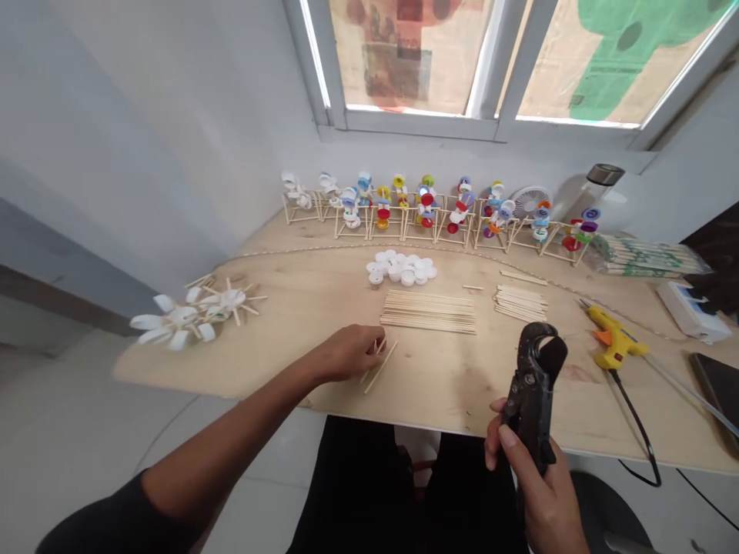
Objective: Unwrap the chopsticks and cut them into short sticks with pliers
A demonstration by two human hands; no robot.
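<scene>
My left hand [359, 350] is closed over the near middle of the table, its fingers pinched around a thin wooden stick. Another short wooden stick [382, 368] lies slanted just beside these fingers. In my right hand [534, 481] is a black pipe cutter [532, 385], held upright by its handles over the table's front edge, its curved jaw at the top. A row of long wooden sticks [428, 312] lies just beyond my left hand. Farther right is a pile of shorter sticks [520, 303].
White bottle caps [402, 268] are clustered behind the sticks. Small stick frames with coloured caps [426, 201] line the wall. White cap-and-stick wheels [183, 315] lie at left. A yellow glue gun [617, 338], its cord, a power strip [693, 312] and bagged sticks [647, 255] occupy the right.
</scene>
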